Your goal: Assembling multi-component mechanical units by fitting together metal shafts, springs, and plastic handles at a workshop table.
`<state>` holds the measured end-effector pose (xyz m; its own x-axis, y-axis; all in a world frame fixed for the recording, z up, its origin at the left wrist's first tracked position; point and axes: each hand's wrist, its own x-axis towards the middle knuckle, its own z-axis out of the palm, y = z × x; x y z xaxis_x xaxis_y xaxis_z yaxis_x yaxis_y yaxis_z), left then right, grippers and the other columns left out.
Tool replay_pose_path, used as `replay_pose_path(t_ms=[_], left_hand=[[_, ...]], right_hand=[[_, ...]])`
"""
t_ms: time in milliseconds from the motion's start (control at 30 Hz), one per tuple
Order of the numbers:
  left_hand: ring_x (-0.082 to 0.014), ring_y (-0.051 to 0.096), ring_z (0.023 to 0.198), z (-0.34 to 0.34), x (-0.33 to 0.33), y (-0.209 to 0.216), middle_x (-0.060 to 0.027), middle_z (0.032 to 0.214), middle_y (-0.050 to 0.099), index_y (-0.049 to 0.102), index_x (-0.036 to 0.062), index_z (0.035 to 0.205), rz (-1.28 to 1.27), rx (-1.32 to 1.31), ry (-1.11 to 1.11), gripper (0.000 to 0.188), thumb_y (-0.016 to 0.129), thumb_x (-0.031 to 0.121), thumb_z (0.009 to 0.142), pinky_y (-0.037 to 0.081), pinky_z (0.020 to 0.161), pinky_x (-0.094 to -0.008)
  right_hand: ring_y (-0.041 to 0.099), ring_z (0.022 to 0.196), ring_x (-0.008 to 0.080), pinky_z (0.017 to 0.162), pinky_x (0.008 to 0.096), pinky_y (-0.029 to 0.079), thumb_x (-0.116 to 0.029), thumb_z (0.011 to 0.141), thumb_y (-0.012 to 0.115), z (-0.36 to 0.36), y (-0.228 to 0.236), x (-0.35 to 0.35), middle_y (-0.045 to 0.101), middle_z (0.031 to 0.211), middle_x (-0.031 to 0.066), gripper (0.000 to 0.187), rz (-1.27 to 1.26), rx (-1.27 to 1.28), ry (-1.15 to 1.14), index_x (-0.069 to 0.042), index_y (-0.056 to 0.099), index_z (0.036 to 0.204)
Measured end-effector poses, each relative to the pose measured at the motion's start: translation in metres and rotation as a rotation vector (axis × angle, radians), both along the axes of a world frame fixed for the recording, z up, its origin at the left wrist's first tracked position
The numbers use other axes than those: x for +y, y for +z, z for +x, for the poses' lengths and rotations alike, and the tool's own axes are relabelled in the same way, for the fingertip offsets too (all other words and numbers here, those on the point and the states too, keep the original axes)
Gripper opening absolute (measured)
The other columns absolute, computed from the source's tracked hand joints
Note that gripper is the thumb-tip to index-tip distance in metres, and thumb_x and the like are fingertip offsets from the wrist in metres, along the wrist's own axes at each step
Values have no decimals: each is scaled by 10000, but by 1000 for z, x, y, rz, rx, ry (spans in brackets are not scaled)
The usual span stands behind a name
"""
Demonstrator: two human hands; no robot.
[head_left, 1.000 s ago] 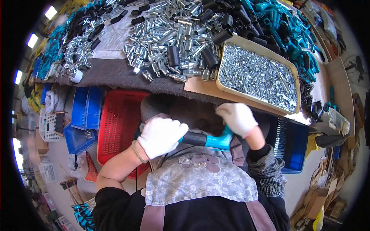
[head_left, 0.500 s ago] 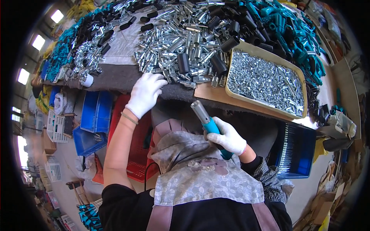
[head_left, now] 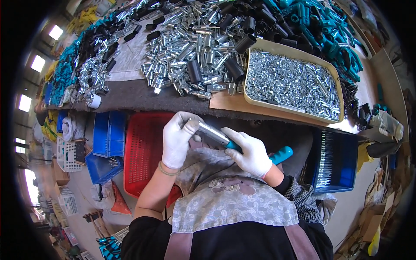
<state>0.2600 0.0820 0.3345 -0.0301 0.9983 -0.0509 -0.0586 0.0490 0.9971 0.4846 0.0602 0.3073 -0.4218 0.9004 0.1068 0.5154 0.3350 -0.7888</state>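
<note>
My right hand [head_left: 252,152], in a white glove, is wrapped round a tool with a teal handle [head_left: 282,154] and a shiny metal barrel [head_left: 213,134]. The barrel points up to the left, above my lap. My left hand [head_left: 177,139], also gloved, is at the free end of that barrel with thumb and fingers pinched together. What the pinch holds is mostly hidden by the fingers. Beyond both hands, a heap of metal fittings and sleeves [head_left: 186,47] lies on the bench, with black sleeves [head_left: 194,71] among them.
A cream tray [head_left: 294,110] of small metal pins stands at the bench's right. Teal handles [head_left: 310,26] are piled behind it. Below the bench edge are a red basket [head_left: 143,147], blue bins [head_left: 109,134] on the left and a blue bin [head_left: 336,173] of thin rods on the right.
My left hand has come back from the metal fittings at the bench edge to the barrel's end. The tool has tilted flatter, its barrel now pointing more to the left.
</note>
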Motion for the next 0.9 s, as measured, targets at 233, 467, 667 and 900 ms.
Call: replay_pose_path(t_ms=[233,467,667,900], left_hand=[[-104,633,801,6,-5,-3,-82,970,687,630,-20,1031,111,-63,-149,341,733,284,916,528,713,-237],[-192,627,1046,-2,7,33,-151,1156,664,594,-36,1270,102,-22,-490,693,759,474,830,502,901,-307],[-155,641,856,4,1,44,-97,967,659,684,17,1005,53,539,-531,171,701,62,841,514,778,-291],[-194,648,898,-4,-1,40,-110,956,668,657,18,1090,105,631,-480,273,707,90,831,521,815,-317]], right_hand=[[663,689,265,641,361,504,-382,965,596,11,-7,-4,661,780,127,382,-207,282,74,-78,639,1192],[632,646,165,626,318,493,-422,967,597,19,-2,-7,653,742,75,429,-515,410,123,-29,663,1125],[684,833,389,742,425,529,-442,920,625,20,6,-4,686,873,204,449,-223,100,72,-63,666,1156],[684,830,385,747,429,531,-444,919,619,22,4,-7,692,874,202,439,-214,37,69,-68,676,1139]])
